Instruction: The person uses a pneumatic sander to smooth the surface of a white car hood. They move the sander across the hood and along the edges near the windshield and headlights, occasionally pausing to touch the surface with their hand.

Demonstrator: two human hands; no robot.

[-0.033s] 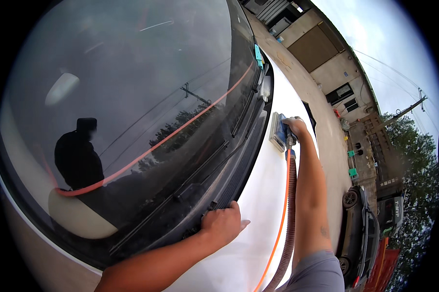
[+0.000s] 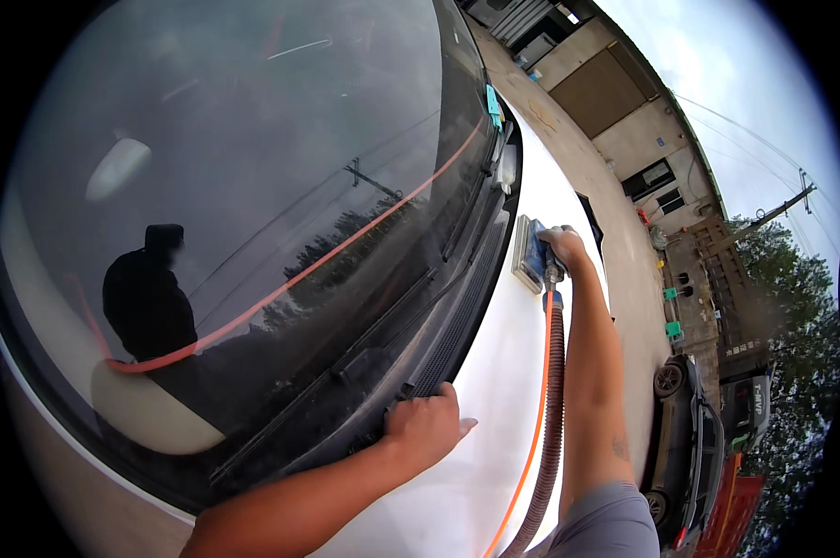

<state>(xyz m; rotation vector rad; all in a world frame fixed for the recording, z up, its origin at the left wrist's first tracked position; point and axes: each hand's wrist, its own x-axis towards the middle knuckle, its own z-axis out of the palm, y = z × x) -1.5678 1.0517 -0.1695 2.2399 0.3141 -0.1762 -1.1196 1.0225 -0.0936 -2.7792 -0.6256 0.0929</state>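
Observation:
My right hand is closed over the top of a blue rectangular air sander, whose flat pad rests on the white hood of a vehicle. A brown ribbed dust hose and a thin orange air hose trail from the sander toward me, beside my right forearm. Nearer and to the left, my left hand leans at the seam between the hood and the black cowl. Its fingers curl down, their tips hidden, and the thumb sticks out to the right over the hood.
Left of the hood rises the dark windshield, with wipers along its base. A turquoise object and a translucent bottle sit at the far cowl. Beyond the hood lie concrete ground, a parked dark car and a building.
The sander and my right hand have shifted very slightly left, and the hoses have moved a little left with them. My left hand stays in place.

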